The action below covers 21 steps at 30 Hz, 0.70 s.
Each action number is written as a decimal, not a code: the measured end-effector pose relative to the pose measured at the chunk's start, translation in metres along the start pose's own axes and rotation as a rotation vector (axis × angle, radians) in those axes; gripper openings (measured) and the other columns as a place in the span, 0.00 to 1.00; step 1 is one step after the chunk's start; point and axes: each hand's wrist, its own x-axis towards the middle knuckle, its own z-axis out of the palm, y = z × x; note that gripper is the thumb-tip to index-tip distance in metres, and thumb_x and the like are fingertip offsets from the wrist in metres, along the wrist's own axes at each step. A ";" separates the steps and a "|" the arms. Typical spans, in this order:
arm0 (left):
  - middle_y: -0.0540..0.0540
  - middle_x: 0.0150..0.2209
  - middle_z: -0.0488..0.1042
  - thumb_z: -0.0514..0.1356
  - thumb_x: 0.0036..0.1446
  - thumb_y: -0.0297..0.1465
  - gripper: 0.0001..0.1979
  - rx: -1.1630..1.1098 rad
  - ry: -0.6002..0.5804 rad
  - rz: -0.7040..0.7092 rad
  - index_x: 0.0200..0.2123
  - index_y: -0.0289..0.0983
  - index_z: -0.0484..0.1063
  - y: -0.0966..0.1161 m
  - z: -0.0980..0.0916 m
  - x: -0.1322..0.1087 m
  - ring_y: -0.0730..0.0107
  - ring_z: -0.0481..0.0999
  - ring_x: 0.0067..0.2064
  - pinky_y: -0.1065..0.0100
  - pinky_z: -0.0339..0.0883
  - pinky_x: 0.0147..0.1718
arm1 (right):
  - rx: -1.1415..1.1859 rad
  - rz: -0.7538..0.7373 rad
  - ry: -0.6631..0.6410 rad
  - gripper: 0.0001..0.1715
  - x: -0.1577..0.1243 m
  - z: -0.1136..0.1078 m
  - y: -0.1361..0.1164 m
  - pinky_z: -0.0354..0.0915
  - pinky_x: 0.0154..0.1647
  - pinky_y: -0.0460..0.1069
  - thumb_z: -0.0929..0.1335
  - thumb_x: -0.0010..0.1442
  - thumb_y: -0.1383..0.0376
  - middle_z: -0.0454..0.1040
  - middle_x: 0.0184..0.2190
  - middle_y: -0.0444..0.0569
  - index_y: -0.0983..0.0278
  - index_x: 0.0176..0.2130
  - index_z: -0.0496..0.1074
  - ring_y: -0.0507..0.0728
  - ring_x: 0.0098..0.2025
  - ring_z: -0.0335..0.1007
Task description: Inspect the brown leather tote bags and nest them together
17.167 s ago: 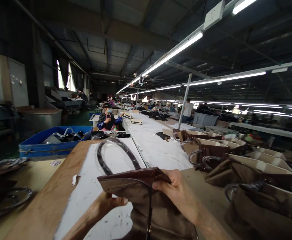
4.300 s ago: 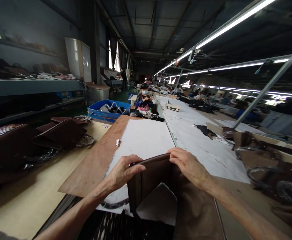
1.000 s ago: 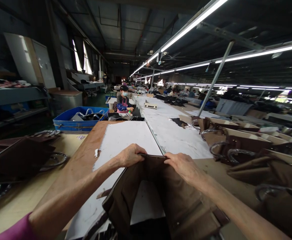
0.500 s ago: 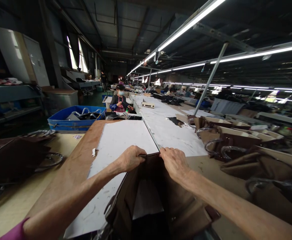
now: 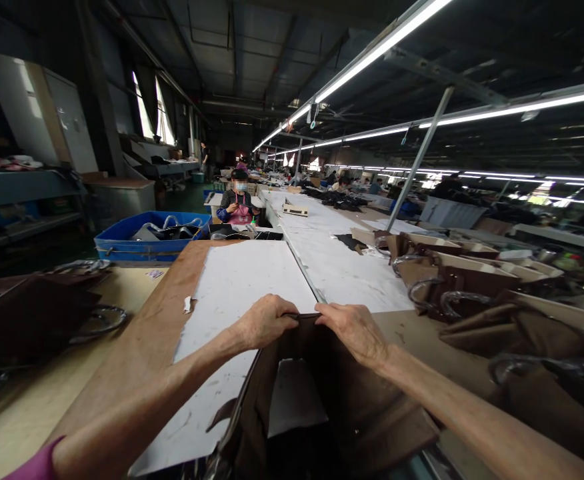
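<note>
1. Bin action at the left of the frame: a blue bin (image 5: 142, 253) sits with loop handles and dark and grey pieces (image 5: 172, 230) heaped inside, the loops poking above its rim.
2. Over to the right side, a crowd of brown bags (image 5: 492, 277) lines up, mouths up, pale linings showing; clear-wrapped handles (image 5: 465, 305) droop off their near sides.
3. Down at the left edge, more dark bags (image 5: 27, 317) lie on a yellowish tabletop (image 5: 147, 283), one wrapped handle looping out to the right.
4. Centre stage, lower middle: the brown bag (image 5: 382, 413), mouth open towards the camera, deep shadow within. A pale patch shows down inside; whether that's a panel or the white sheet (image 5: 252, 273) beyond, I can't tell.
5. And the grip! Left hand (image 5: 267, 321) pinches the bag's far edge, thumb and fingers closed; right hand (image 5: 352, 331) pinches the same edge just beside it, a short stretch of rim between them.
6. So the bag hangs below and nearer than both hands, spreading wide towards the bottom of the frame.
</note>
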 end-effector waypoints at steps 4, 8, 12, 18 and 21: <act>0.50 0.26 0.74 0.50 0.48 0.29 0.14 0.006 0.011 -0.013 0.33 0.35 0.74 0.001 -0.001 -0.002 0.73 0.67 0.29 0.74 0.58 0.29 | -0.057 0.004 0.016 0.13 0.003 0.002 -0.004 0.55 0.28 0.45 0.59 0.60 0.58 0.75 0.27 0.43 0.59 0.32 0.69 0.52 0.31 0.70; 0.51 0.22 0.71 0.50 0.49 0.29 0.13 0.044 0.035 -0.036 0.30 0.34 0.74 0.004 -0.003 -0.004 0.74 0.65 0.26 0.75 0.56 0.27 | -0.119 0.035 0.018 0.17 0.008 0.004 -0.007 0.54 0.27 0.45 0.57 0.61 0.57 0.75 0.27 0.45 0.60 0.32 0.69 0.53 0.29 0.69; 0.51 0.21 0.68 0.49 0.49 0.28 0.13 0.094 0.040 -0.030 0.29 0.34 0.73 0.005 -0.003 -0.004 0.75 0.63 0.25 0.75 0.55 0.26 | -0.099 -0.044 0.055 0.12 0.012 0.007 -0.010 0.57 0.35 0.47 0.59 0.61 0.63 0.75 0.33 0.47 0.60 0.39 0.69 0.53 0.35 0.69; 0.50 0.23 0.71 0.49 0.50 0.28 0.13 0.127 0.053 -0.025 0.30 0.34 0.74 0.003 -0.002 -0.003 0.74 0.65 0.26 0.75 0.56 0.28 | -0.014 -0.109 0.052 0.10 0.017 0.009 -0.011 0.56 0.39 0.47 0.60 0.60 0.66 0.74 0.32 0.45 0.60 0.36 0.70 0.53 0.36 0.67; 0.49 0.23 0.71 0.49 0.50 0.27 0.13 0.140 0.059 -0.048 0.29 0.35 0.74 0.003 -0.001 -0.002 0.74 0.66 0.26 0.74 0.56 0.27 | -0.006 -0.109 0.031 0.12 0.020 0.010 -0.010 0.55 0.35 0.46 0.60 0.60 0.62 0.73 0.27 0.44 0.61 0.30 0.70 0.52 0.33 0.67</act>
